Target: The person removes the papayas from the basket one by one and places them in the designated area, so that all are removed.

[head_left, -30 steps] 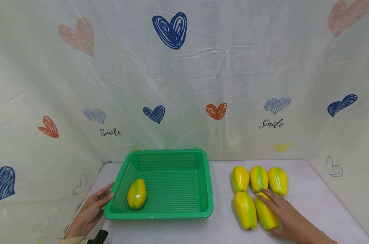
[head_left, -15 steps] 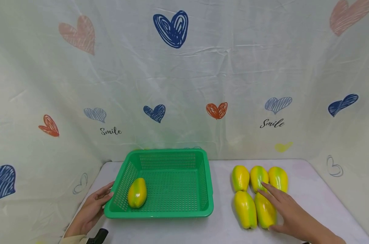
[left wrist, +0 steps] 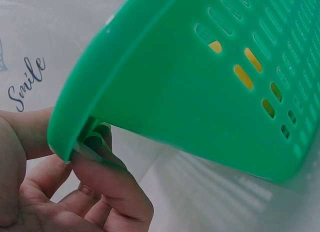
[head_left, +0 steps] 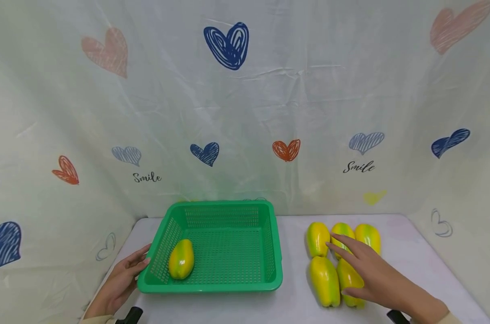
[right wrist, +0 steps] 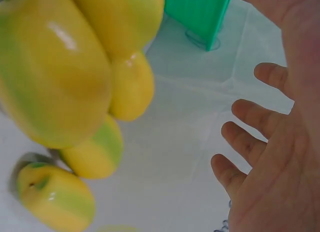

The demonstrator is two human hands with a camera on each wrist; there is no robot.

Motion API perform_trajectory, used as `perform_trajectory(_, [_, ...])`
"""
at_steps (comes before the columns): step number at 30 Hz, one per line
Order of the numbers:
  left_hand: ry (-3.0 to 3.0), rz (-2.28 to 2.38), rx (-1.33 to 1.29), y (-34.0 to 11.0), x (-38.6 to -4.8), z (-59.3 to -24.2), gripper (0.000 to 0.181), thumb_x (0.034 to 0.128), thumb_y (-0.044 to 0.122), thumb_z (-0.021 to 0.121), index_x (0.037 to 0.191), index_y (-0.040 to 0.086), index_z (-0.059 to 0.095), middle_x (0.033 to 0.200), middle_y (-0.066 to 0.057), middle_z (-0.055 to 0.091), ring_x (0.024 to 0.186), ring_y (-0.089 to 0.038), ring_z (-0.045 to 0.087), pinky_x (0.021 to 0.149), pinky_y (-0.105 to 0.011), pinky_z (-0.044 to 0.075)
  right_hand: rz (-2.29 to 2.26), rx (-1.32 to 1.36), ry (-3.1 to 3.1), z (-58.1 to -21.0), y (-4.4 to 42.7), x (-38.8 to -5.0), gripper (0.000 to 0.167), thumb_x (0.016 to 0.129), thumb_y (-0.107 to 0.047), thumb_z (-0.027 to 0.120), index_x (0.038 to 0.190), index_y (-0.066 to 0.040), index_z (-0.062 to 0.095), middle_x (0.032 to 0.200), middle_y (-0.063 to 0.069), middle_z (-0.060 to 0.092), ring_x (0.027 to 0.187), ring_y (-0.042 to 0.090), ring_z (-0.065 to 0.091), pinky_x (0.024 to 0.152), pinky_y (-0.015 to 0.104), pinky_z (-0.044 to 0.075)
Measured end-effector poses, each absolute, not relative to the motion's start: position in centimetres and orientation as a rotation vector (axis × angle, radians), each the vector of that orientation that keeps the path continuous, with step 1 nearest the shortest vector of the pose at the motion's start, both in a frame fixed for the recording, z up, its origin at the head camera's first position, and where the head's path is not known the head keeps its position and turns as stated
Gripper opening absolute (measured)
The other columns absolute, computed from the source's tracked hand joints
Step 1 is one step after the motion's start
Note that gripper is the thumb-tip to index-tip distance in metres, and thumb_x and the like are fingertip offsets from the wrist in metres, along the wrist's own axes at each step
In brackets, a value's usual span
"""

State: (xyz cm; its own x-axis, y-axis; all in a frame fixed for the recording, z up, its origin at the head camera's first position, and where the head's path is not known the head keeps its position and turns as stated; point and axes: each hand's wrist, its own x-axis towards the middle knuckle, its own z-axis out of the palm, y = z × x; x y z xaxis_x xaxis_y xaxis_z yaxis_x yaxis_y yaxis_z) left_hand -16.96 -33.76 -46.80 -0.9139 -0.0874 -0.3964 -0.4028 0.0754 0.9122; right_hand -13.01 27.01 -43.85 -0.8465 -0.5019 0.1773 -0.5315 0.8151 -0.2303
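Note:
At the left, my left hand (head_left: pixel 117 281) holds the rim of a green plastic basket (head_left: pixel 210 288); in the left wrist view its fingers (left wrist: pixel 117 187) curl under the rim. One yellow-green papaya (head_left: pixel 181 259) lies inside the basket near its left wall. My right hand (head_left: pixel 376 272) hovers over the papayas on the right, fingers spread, holding nothing. It partly hides the front right papaya (head_left: pixel 350 278) and the back middle one (head_left: pixel 343 230). Beside these lie the front left papaya (head_left: pixel 325 282), the back left papaya (head_left: pixel 318 239) and the back right papaya (head_left: pixel 368 237).
A white table (head_left: pixel 295 270) carries everything. Behind it and at both sides hangs a pale cloth (head_left: pixel 245 103) printed with hearts. A strip of table separates the basket from the papaya group.
My right hand has lifted off the front right papaya and shifted up and left over the group, fingers spreading. My left hand, the basket and the papayas have stayed in place.

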Motion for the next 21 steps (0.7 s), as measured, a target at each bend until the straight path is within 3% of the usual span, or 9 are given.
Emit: perform_trajectory(21, [2.105,1.931,-0.529,-33.6,-17.1,-46.7,0.065,0.1114,0.014,0.055,0.167,0.003,0.022,0.167,-0.034,0.022,0.100,-0.005,0.064,0.087,-0.027,0.058,0.279,1.210,-2.675,-40.9,20.3,-16.2,0.094,0.084,-0.037,0.091,0.162,-0.020,0.040,0.165,0.010,0.039,0.141,0.032,0.048,0.107,0.055,0.051])
